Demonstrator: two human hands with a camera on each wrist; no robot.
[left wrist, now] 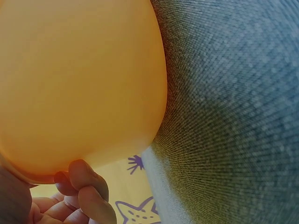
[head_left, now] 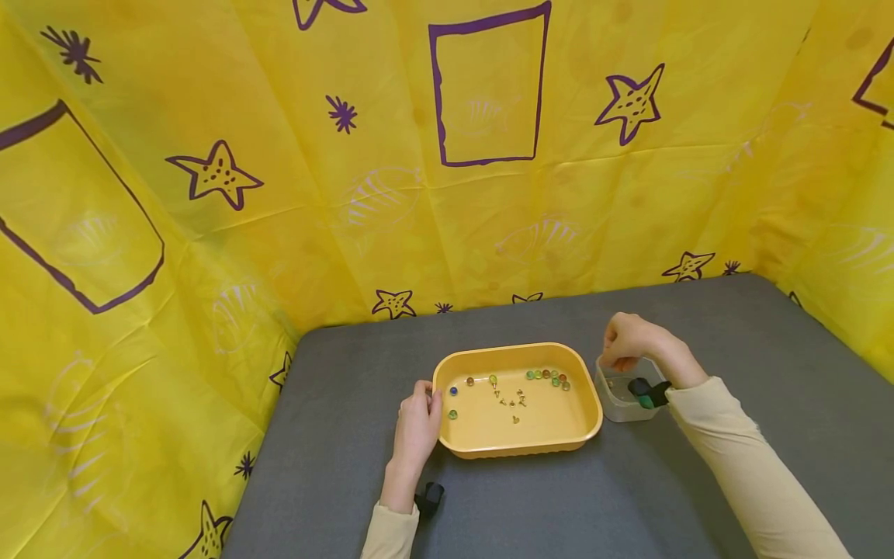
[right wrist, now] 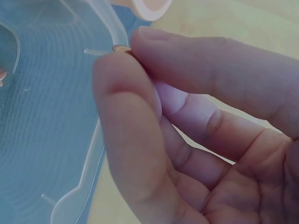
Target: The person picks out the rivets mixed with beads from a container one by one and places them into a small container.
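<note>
Your yellow tray [head_left: 590,404] holds marbles [head_left: 546,376] and brass pins [head_left: 513,401]; your right hand [head_left: 628,339] pinches one pin [right wrist: 120,48] over the clear box [head_left: 615,405], while your left hand [head_left: 417,423] grips the tray's edge.

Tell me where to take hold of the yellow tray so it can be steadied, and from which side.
Grip the yellow tray by its rolled rim on a short end, coming in from the side at table level. The rim flares outward over sloped walls, so fingers can probably hook beneath it. The left hand already rests there, fingers curled under the edge. The right hand pinches something small over the clear container.
</note>
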